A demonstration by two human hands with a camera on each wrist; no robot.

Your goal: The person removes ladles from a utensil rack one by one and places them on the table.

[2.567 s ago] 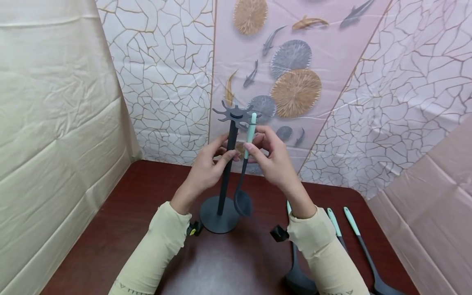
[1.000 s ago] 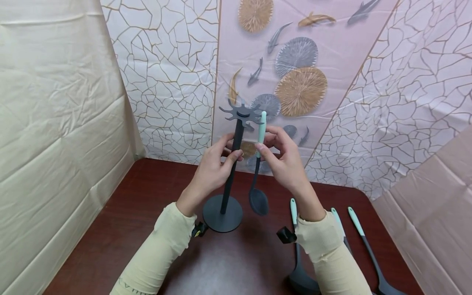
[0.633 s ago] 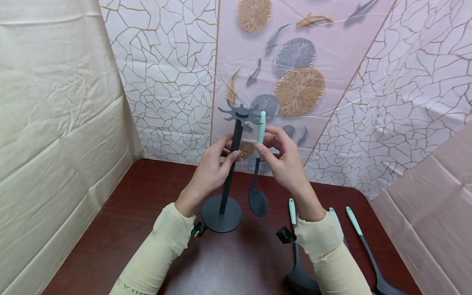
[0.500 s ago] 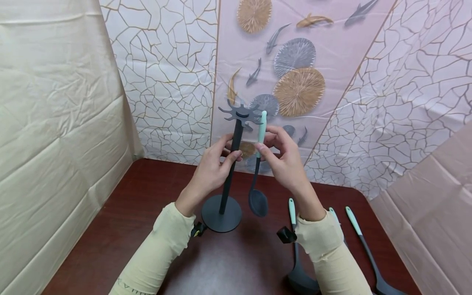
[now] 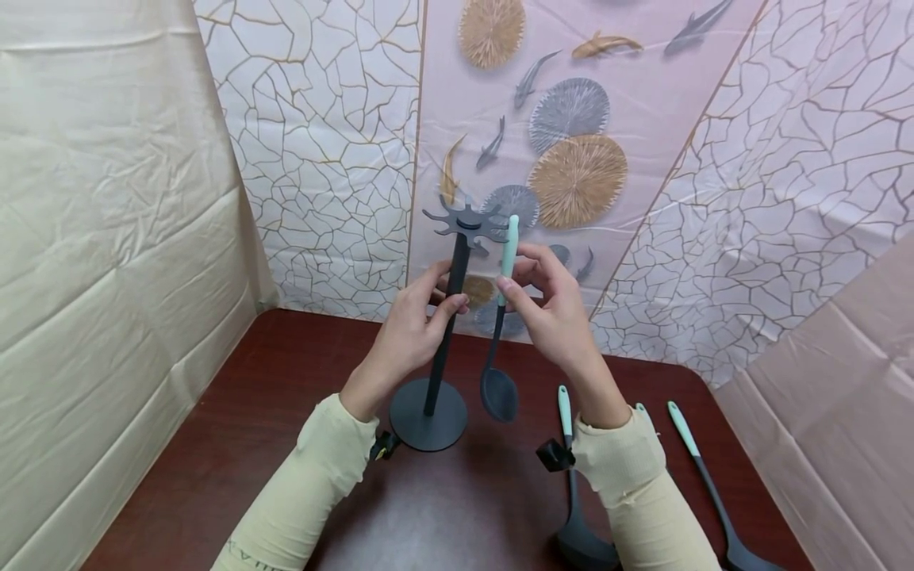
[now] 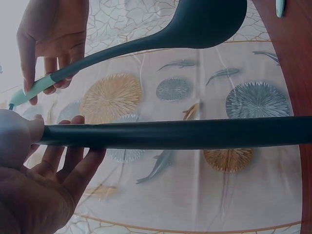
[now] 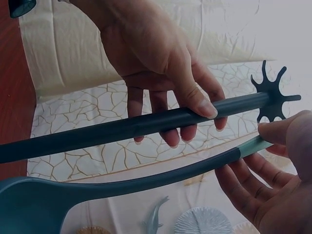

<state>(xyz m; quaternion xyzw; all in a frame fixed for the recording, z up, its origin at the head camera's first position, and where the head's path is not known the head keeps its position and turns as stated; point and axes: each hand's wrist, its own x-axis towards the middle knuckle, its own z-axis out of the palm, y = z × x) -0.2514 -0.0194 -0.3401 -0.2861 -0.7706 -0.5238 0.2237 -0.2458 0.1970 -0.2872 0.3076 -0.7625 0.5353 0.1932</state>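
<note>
My left hand [image 5: 410, 321] grips the dark upright post [image 5: 444, 341] of a utensil stand, thumb in front and fingers behind. The stand has a round base [image 5: 428, 432] on the table and a star-shaped ring of hooks [image 7: 273, 97] on top. In my right hand [image 5: 546, 305] I pinch the mint handle [image 5: 509, 258] of a dark ladle [image 5: 500, 394], which hangs bowl down beside the post. The handle's upper end overlaps a hook at the right of the ring; in the left wrist view, a dark hook tip shows right at that end.
On the right of the brown table [image 5: 286, 373] lie several mint-handled utensils, among them one with a broad dark head [image 5: 585, 543] and a long one [image 5: 707, 476]; another is partly behind my right sleeve [image 5: 621, 460]. Fabric curtains [image 5: 321, 159] stand behind and at both sides.
Since the earliest frame the ladle and my right hand have shifted right, widening the gap to the post. In the last half second the handle's top has edged slightly right. My left hand keeps its grip.
</note>
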